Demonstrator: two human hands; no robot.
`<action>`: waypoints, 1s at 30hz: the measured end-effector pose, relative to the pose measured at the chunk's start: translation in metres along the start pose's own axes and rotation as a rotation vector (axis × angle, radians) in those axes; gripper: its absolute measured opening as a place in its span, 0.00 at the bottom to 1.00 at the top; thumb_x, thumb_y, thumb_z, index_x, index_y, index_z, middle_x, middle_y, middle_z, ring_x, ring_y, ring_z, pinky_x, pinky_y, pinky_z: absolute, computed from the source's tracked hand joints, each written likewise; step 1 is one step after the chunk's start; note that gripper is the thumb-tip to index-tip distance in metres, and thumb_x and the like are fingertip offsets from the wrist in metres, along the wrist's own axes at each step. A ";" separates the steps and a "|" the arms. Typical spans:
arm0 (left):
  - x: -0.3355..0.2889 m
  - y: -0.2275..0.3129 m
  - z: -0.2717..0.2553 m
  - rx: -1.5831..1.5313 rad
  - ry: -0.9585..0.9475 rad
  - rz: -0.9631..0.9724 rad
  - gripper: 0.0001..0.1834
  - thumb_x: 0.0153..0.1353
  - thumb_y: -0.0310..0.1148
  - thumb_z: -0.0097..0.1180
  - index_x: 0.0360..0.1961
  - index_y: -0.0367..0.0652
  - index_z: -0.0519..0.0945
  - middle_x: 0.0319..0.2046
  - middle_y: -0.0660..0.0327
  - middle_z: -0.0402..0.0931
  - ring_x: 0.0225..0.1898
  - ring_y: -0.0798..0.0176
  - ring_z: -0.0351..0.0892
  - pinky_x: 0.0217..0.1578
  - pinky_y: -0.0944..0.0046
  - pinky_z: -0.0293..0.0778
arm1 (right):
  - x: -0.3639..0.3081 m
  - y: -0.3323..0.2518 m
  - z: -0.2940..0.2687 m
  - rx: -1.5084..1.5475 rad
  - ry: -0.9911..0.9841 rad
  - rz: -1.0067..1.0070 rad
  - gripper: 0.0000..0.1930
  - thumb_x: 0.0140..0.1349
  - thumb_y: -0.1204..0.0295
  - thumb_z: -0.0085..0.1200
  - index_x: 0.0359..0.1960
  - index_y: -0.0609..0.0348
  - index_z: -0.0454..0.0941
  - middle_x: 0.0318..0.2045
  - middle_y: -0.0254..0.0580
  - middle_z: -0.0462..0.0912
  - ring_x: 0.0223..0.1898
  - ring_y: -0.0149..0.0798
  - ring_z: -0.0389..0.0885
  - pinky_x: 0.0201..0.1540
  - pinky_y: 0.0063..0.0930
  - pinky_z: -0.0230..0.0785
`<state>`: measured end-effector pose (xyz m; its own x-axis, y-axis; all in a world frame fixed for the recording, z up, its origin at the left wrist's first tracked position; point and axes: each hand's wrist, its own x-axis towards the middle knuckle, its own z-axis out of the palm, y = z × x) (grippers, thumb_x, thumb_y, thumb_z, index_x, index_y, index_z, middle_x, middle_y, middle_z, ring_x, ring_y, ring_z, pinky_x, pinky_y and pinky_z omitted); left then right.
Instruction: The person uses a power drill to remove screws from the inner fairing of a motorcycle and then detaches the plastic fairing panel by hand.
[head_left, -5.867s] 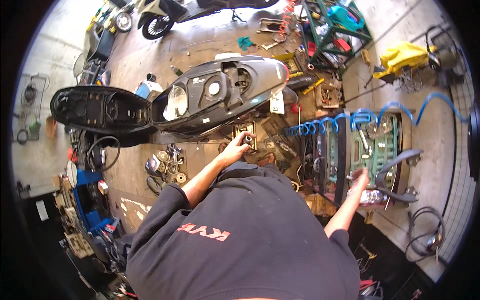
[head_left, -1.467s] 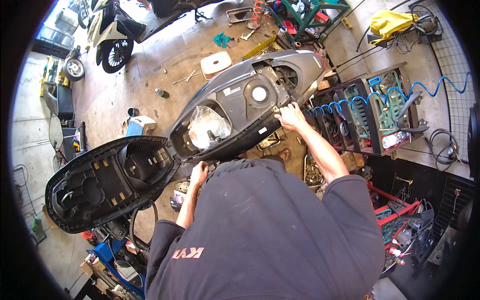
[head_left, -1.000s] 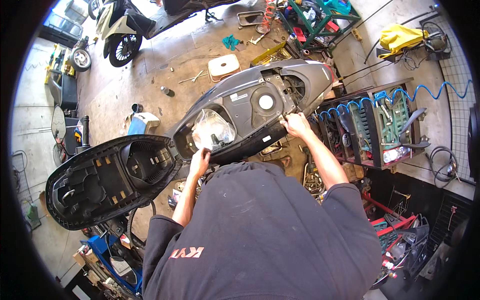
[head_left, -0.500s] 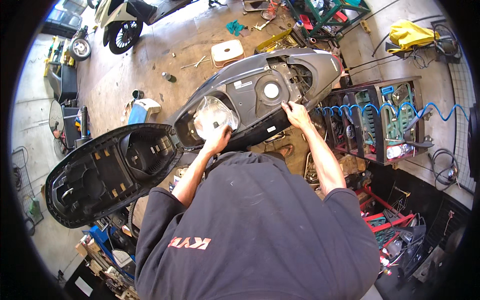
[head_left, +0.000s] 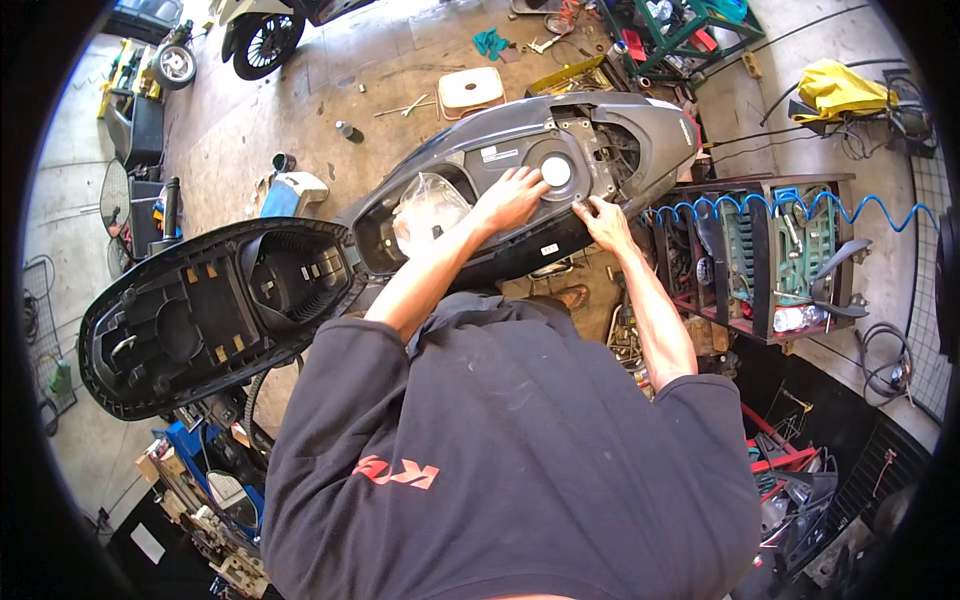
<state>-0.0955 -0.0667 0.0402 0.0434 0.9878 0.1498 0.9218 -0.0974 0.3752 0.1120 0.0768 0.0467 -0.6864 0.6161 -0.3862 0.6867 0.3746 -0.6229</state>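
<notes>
I see daylight whiten the floor (head_left: 400,40) near twelve o'clock; four o'clock sinks into shadow; rims curve into black.

Teal cloth (head_left: 489,43) and small container (head_left: 349,131) on stained floor (head_left: 300,110)

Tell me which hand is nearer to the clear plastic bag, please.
Left. The left hand is just to the right of the bag; the right hand is farther right, at the edge of the scooter.
</notes>
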 end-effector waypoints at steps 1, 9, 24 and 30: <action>0.023 0.001 -0.004 0.019 0.011 0.078 0.17 0.56 0.31 0.56 0.47 0.44 0.74 0.48 0.56 0.71 0.53 0.52 0.71 0.55 0.53 0.67 | 0.000 0.002 0.000 -0.011 0.016 -0.029 0.27 0.63 0.46 0.55 0.35 0.66 0.77 0.27 0.62 0.79 0.33 0.61 0.79 0.37 0.46 0.68; 0.118 0.011 0.029 0.109 -0.323 0.318 0.20 0.59 0.47 0.54 0.49 0.50 0.80 0.50 0.61 0.76 0.58 0.57 0.71 0.63 0.52 0.61 | -0.008 -0.001 -0.001 0.013 0.088 -0.167 0.24 0.61 0.51 0.58 0.43 0.62 0.81 0.29 0.63 0.82 0.36 0.60 0.82 0.41 0.46 0.72; 0.171 -0.032 0.051 0.209 -0.477 0.129 0.25 0.66 0.52 0.43 0.32 0.48 0.87 0.34 0.55 0.84 0.40 0.52 0.83 0.47 0.48 0.73 | 0.005 0.014 0.008 -0.118 0.116 -0.186 0.24 0.61 0.53 0.59 0.40 0.67 0.81 0.34 0.64 0.82 0.41 0.62 0.79 0.49 0.50 0.68; 0.162 -0.030 0.056 -0.017 -0.138 -0.009 0.26 0.62 0.49 0.47 0.15 0.44 0.83 0.17 0.49 0.78 0.22 0.44 0.81 0.27 0.47 0.78 | 0.008 0.029 0.017 -0.073 0.167 -0.242 0.17 0.62 0.61 0.58 0.41 0.66 0.81 0.37 0.59 0.83 0.44 0.60 0.78 0.53 0.46 0.66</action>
<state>-0.0948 0.1035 0.0024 0.0891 0.9958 0.0197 0.9157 -0.0897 0.3918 0.1227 0.0808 0.0141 -0.7877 0.6059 -0.1113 0.5274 0.5700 -0.6300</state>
